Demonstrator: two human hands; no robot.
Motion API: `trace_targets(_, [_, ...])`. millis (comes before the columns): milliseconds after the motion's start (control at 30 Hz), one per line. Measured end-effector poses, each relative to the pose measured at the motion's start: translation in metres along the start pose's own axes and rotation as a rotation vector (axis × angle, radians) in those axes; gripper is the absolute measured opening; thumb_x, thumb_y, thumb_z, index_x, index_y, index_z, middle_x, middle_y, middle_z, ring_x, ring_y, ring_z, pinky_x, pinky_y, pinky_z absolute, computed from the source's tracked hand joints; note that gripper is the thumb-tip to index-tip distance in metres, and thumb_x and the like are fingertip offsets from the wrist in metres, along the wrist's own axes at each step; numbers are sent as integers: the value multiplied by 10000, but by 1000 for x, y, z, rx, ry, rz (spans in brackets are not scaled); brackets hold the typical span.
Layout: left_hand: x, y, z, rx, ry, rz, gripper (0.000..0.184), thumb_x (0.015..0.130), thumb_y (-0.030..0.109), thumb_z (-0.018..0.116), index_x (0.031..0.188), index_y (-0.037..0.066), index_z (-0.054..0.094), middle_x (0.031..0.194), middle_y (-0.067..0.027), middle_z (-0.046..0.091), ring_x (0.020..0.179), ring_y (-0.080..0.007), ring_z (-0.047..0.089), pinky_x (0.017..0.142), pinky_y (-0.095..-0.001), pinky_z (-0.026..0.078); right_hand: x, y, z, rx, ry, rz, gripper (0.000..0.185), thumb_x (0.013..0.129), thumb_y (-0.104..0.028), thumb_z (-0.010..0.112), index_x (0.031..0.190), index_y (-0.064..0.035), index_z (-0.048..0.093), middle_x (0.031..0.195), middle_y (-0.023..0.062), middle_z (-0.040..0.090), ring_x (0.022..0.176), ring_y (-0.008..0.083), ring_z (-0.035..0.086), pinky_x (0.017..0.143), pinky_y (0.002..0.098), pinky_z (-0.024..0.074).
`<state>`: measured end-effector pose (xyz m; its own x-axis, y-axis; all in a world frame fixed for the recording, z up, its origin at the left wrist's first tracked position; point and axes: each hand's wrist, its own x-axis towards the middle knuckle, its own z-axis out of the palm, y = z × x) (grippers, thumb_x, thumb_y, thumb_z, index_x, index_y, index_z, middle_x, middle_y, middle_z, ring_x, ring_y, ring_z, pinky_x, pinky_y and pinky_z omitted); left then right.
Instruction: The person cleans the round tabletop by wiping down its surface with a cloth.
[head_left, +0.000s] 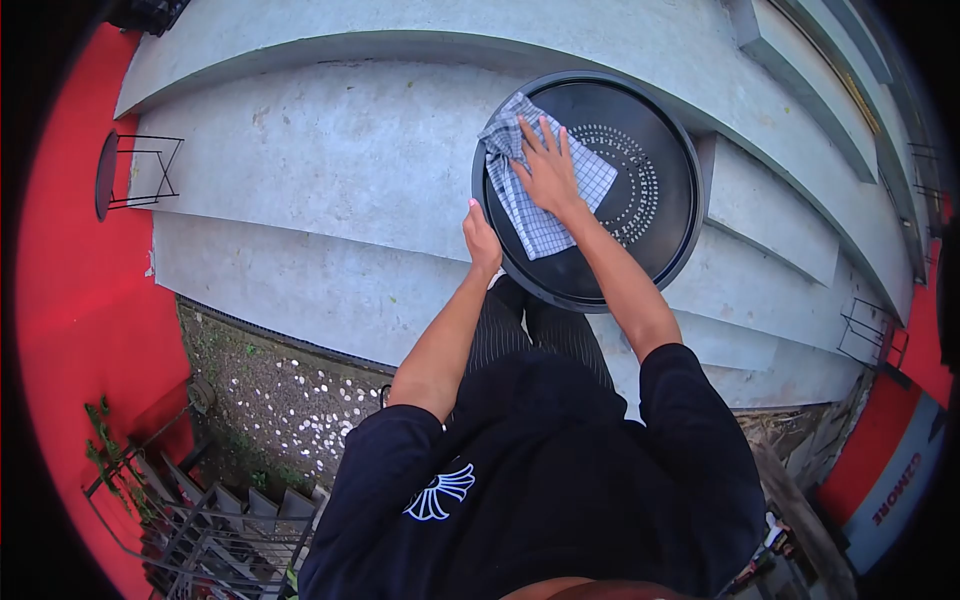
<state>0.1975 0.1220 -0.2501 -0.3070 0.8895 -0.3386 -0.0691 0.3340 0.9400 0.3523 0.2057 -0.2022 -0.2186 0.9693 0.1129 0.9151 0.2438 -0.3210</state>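
Observation:
A large round black tray (590, 275) with a raised rim and rings of pale dots is in front of my legs. My left hand (482, 238) grips its left rim, thumb up along the edge and the other fingers mostly hidden. On the tray's left half lies a white-and-dark checked cloth (540, 232), bunched at its upper left corner and spread flat lower down. My right hand (550, 175) rests on top of this cloth with the fingers stretched out and apart, pressing it against the tray.
Broad grey concrete steps (330, 160) curve around me. A small round folding table (107, 175) stands by the red wall (75, 260) at left. White pebbles (310, 410) lie on the ground below, beside a dark metal stair (230, 530). Another metal-framed stand (865, 330) is at right.

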Motion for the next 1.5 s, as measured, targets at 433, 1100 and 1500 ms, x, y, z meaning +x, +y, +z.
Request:
trace_targets(433, [1,5,0,-61,-40,-12,669,1146,482,341,996,-94,647,930,-141,699,874,-235,607,854,-387,478,-183,-8,-71,115,-392,-185,582,981,-330,670,1435,21,573,1745,68,216,1619,370,113,1288,596,95])
trace_targets(1100, [-2,-2,4,82,51,19,688,1149,500,311,1003,-90,632,979,-181,692,935,-269,606,914,-402,466,-23,148,-34,-214,154,469,679,1078,-474,435,1494,56,516,1724,119,277,1580,401,230,1288,549,154])
trace_targets(1500, [10,-14,-7,20,-159,-11,688,1151,508,303,1130,-92,639,1105,-180,694,1004,-267,608,969,-381,469,-193,81,-37,-203,182,809,779,1070,-441,450,1540,172,342,1721,258,178,1584,482,146,1277,605,89])
